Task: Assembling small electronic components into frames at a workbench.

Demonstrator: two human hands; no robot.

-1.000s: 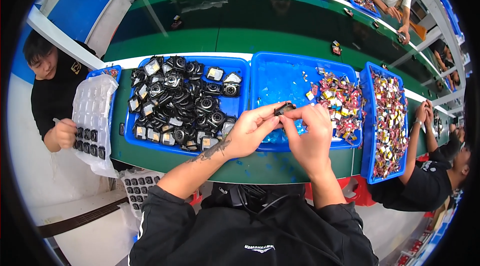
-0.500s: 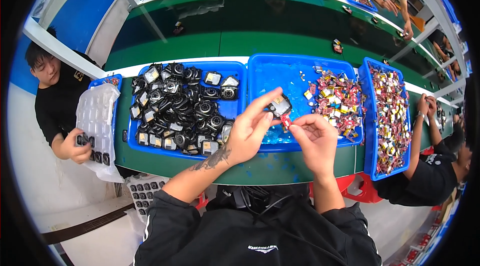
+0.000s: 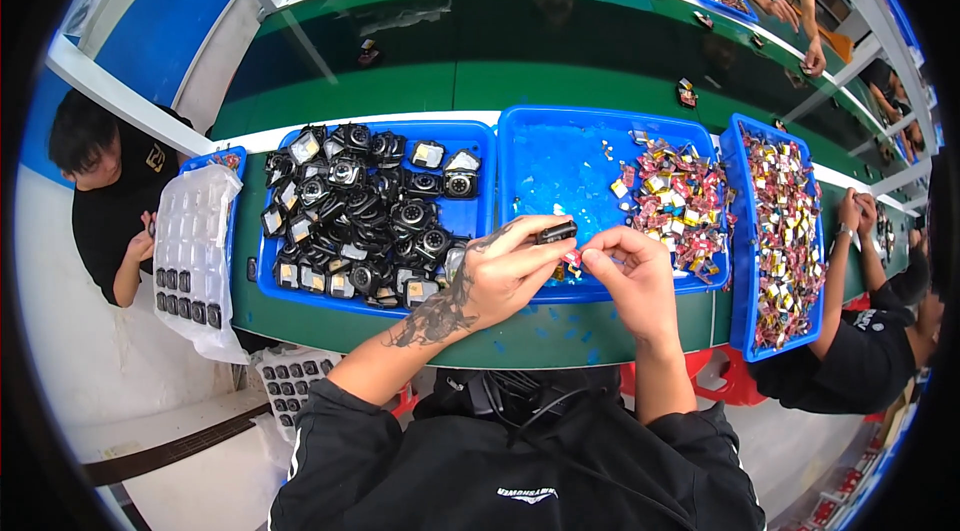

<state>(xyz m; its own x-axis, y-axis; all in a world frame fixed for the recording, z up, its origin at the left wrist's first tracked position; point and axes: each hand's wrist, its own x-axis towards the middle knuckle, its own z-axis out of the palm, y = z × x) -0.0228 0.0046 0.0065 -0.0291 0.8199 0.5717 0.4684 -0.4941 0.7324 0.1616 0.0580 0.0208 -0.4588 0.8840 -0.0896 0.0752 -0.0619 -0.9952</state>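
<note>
Left hand (image 3: 505, 276) pinches black case (image 3: 557, 232), edge-on, just right of frame centre. Right hand (image 3: 632, 276): thumb and fingers bunched beside the small red part (image 3: 572, 259) below the case; can't tell if they grip it.

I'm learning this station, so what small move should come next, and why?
I'd probably turn the black case face-up with the left hand: it's held edge-on, hiding its face, while the small red part shows close beside the right hand.
</note>
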